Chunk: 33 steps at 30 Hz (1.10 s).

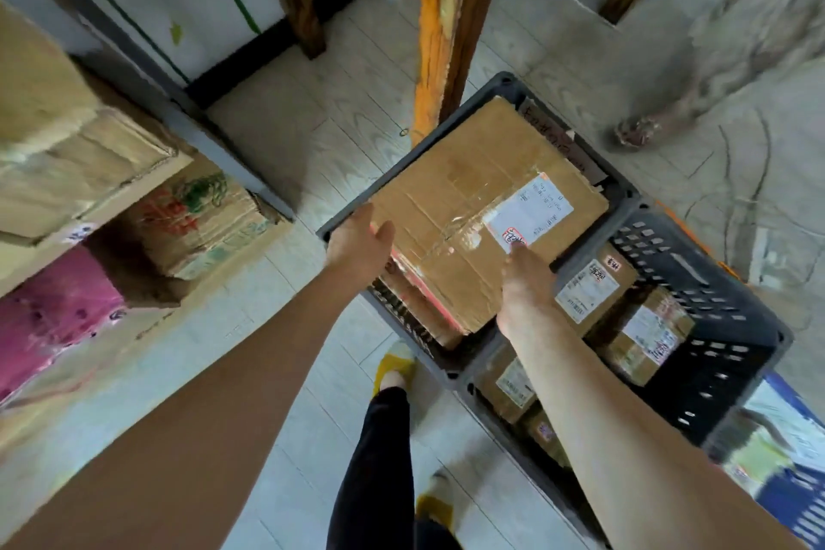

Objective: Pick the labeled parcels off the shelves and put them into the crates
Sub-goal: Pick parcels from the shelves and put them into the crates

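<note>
A wooden post (pixel 439 31) stands on the floor (pixel 285 138), touching or just beside the far corner of a dark crate (pixel 506 81). Two more wooden legs are behind it. On the left, a shelf (pixel 232 156) holds printed cardboard boxes (pixel 201 228) and a pink bag (pixel 49 313). A foot in a yellow slipper (pixel 395 364) is near the crate's close corner.

One large parcel (pixel 455 192) lies flat on top of this crate and covers nearly all of its opening. It is brown cardboard, creased, taped with clear tape, and carries one white label (pixel 533 208) with a red mark. The left hand (pixel 359 243) is spread at the parcel's left edge. The right hand (pixel 524 281) rests on top, one straight finger touching the red mark.

There are two crates. The second crate (pixel 696 281), with slotted walls, touches the first on the right. It holds what seem to be four small labeled parcels (pixel 589 290), though the right arm hides part of them.
</note>
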Available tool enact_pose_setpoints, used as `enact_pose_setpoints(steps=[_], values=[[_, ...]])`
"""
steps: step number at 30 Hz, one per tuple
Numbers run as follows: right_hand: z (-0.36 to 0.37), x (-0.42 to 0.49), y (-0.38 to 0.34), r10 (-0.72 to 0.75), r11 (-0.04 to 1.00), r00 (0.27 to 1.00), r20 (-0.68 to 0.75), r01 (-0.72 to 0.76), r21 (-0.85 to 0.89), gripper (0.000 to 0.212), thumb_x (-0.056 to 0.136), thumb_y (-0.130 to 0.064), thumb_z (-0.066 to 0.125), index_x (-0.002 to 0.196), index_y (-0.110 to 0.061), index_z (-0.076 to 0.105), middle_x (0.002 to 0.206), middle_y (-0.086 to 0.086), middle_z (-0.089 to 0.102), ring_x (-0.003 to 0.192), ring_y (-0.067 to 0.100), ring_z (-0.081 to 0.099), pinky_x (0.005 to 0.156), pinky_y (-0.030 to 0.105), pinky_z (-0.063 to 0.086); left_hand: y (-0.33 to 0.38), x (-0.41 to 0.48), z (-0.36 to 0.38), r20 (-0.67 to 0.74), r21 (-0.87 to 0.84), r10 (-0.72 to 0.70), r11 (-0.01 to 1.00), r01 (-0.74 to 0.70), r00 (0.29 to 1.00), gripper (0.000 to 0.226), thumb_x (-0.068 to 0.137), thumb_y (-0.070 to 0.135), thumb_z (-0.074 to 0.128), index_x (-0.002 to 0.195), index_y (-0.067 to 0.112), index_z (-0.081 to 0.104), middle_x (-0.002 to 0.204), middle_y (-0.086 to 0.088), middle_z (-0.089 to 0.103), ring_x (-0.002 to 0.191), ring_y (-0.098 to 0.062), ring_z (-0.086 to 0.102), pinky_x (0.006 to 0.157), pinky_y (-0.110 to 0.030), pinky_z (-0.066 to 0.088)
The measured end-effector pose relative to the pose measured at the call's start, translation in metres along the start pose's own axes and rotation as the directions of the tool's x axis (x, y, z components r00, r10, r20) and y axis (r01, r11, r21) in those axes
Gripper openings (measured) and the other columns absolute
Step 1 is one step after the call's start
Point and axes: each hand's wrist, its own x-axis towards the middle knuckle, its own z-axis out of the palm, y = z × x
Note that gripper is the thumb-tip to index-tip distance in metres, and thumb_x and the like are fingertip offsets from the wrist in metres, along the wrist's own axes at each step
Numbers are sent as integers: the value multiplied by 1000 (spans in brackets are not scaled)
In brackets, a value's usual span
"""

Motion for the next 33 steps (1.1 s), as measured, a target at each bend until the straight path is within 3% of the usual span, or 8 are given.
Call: enact_pose_setpoints(steps=[3,5,9,12,14,16,28,33], values=[[5,-66,0,-7,999,983,184,-2,48,32,96,-26,45,123,-10,53,121,1,57,112,16,52,96,32,37,-10,-70,-28,-72,-222,-49,975,31,996,32,97,25,39,119,6,53,89,-9,57,70,-21,56,51,-27,39],[8,-118,5,-45,999,944,326,53,-14,27,96,-26,45,117,-13,55,111,0,59,104,14,55,91,30,37,-19,-115,-47,-122,-307,-93,950,52,988,28,96,24,40,107,2,54,89,-16,57,85,-34,58,56,-32,42],[23,-191,27,-80,984,882,465,145,-107,23,94,-29,49,110,-14,57,115,2,61,101,13,58,96,31,37,-48,-194,-87,-167,-477,-222,871,118,961,39,97,25,44,126,1,50,130,-17,54,119,-31,50,93,-31,40],[47,-247,45,-94,961,841,533,216,-171,20,95,-31,49,105,-17,58,111,2,62,103,13,59,101,34,37,-86,-245,-127,-225,-564,-284,818,113,932,30,96,23,43,106,-2,56,101,-23,58,95,-34,55,76,-34,44],[67,-285,54,-109,952,807,581,252,-171,19,95,-30,48,106,-16,57,108,1,61,100,12,58,98,31,38,-113,-273,-157,-293,-583,-322,806,98,900,22,95,20,40,76,8,45,69,-8,42,65,-21,39,56,-30,29],[88,-320,64,-115,938,783,612,288,-191,19,94,-29,50,104,-15,58,106,2,62,98,13,58,95,30,40,-143,-298,-187,-353,-589,-365,802,99,861,29,94,17,40,66,13,31,63,-1,32,59,-15,28,54,-30,21],[215,-428,143,-180,872,739,649,426,-243,26,93,-28,54,115,-13,56,113,7,60,102,17,57,93,34,45,-304,-355,-289,-474,-647,-439,762,36,763,23,94,18,47,72,17,55,78,-10,56,73,-20,46,67,-28,36],[251,-411,132,-273,811,748,605,517,-273,14,91,-28,56,81,-19,57,113,15,64,110,27,59,96,41,46,-319,-317,-304,-430,-677,-463,733,62,775,35,96,20,46,127,3,53,111,-14,64,106,-27,57,87,-28,42]])
